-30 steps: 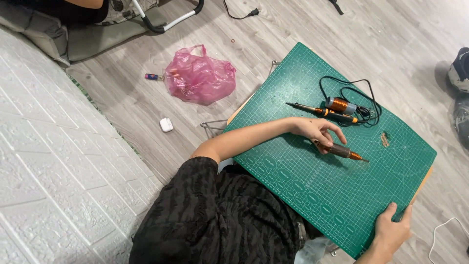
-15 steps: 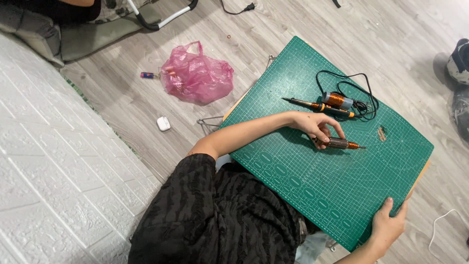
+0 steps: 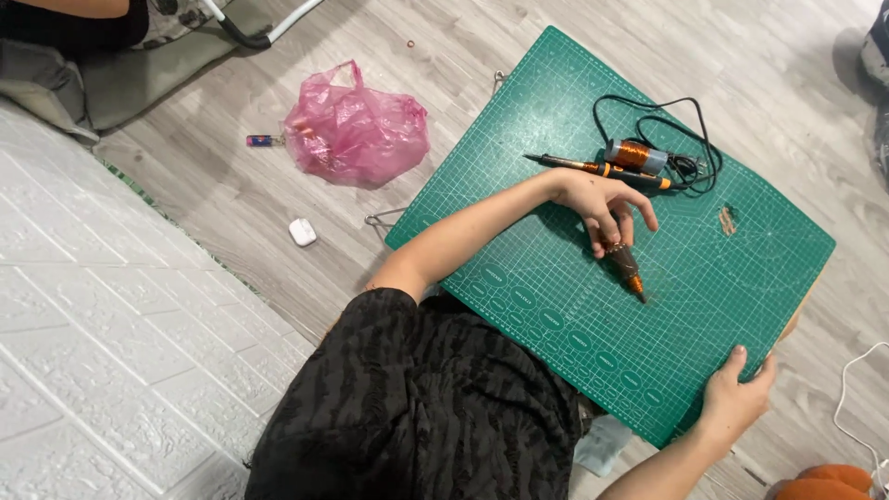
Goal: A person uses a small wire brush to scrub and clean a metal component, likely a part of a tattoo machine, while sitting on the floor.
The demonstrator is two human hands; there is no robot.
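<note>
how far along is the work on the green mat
Done: the green cutting mat is laid out, with a corded orange-handled iron and a copper wire spool lying on its far side. In hand: the left hand rests over a dark orange-tipped tool; the right hand grips the mat's near edge. Left: iron and spool lie untouched.
</note>
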